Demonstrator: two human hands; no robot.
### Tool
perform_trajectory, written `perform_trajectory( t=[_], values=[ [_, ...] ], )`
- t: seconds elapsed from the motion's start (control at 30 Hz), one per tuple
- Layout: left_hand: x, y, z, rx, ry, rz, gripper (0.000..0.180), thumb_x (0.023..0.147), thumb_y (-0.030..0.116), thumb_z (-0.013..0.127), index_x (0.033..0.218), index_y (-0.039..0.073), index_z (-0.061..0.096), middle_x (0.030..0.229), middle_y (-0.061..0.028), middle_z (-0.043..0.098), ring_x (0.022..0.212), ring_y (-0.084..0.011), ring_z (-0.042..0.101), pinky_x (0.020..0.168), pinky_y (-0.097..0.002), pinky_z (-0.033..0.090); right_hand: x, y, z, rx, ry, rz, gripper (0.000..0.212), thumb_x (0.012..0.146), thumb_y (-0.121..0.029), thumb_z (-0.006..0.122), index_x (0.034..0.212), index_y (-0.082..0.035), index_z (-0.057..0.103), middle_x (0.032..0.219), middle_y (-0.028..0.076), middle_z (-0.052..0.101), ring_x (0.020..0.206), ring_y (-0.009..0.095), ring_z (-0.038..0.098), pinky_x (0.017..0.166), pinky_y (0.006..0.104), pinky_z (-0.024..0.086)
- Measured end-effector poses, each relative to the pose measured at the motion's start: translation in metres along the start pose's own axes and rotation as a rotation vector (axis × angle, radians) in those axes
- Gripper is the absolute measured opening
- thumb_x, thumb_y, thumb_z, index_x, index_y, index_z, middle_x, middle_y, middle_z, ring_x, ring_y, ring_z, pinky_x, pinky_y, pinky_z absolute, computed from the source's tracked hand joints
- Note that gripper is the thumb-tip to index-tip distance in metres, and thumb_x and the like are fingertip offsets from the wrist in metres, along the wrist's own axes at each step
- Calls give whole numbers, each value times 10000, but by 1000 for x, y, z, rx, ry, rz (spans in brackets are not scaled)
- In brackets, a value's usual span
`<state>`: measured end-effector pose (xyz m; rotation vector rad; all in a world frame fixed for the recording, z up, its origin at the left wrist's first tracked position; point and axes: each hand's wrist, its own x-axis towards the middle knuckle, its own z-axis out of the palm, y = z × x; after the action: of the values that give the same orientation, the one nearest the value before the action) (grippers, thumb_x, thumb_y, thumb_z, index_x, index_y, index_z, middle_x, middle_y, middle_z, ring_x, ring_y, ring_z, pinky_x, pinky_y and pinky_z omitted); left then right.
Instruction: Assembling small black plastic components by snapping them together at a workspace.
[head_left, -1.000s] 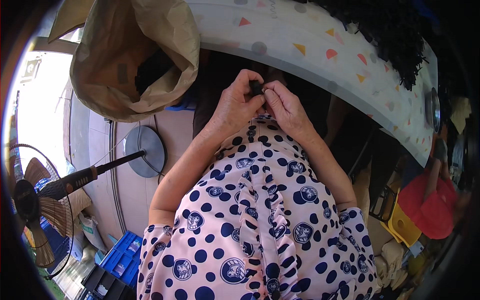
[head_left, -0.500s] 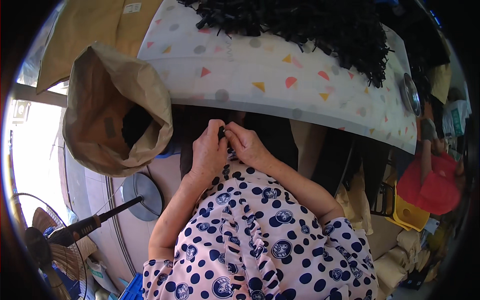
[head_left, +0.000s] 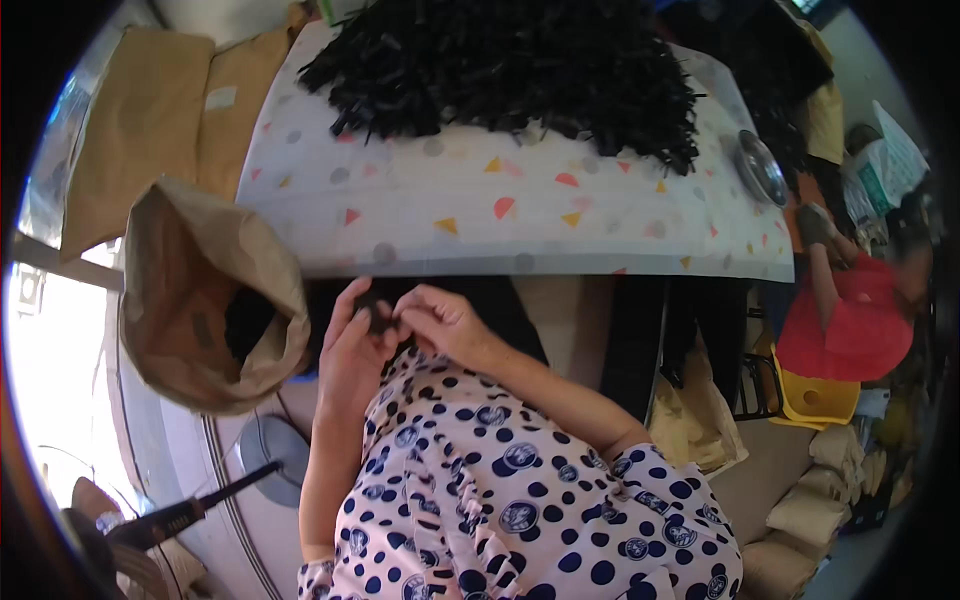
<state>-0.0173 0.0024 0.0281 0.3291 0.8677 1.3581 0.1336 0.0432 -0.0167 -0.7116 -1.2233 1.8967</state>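
Note:
In front of my body, below the table's near edge, my left hand is closed around a small black piece that looks blurred. Its index finger points up and away from the piece. Close to its right, my right hand has thumb and fingertips pinched together at the side of the black piece; whatever sits in that pinch is too small to make out. To the left of both hands stands an open brown paper bag with black material inside. A large heap of thin black pieces lies on the table's far part.
A patterned cloth covers the table. A round metal dish sits at its right edge. Floor fan at lower left; at right, a person in red near a yellow stool. Brown packages are stacked at lower right.
The view has shifted, so the table and heap show more fully. My hands have drawn slightly apart, and the left index finger has lifted off the black piece.

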Motion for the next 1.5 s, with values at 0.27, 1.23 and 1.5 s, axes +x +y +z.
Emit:
perform_trajectory(
  t=[0.27, 1.23, 1.5],
  values=[
    [3, 2, 0, 37, -348, -169, 398, 963, 128, 474, 1352, 65, 414, 897, -95, 584, 637, -134, 539, 548, -213, 408, 1, -21, -17, 195, -54, 28, 262, 916, -205, 610, 1114, -42, 554, 779, 5, 603, 528, 25, 450, 444, 162, 295],
    [5, -27, -6, 806, -98, 375, 371, 897, -8, 526, 1265, 36, 514, 933, -55, 631, 770, -66, 536, 715, -212, 467, -12, -28, 12, -107, 43, 146, 355, 1019, -267, 392, 1282, -33, 439, 631, -42, 419, 482, 32, 351, 421, 177, 283],
    [-10, -23, 3, 1073, -3, 532, 419, 852, -58, 528, 1254, 57, 542, 911, -106, 646, 750, -104, 578, 696, -238, 488, -10, -21, 16, 17, 13, 187, 228, 995, -165, 428, 1200, -81, 485, 676, -45, 462, 492, 23, 394, 410, 175, 320]
  ],
)
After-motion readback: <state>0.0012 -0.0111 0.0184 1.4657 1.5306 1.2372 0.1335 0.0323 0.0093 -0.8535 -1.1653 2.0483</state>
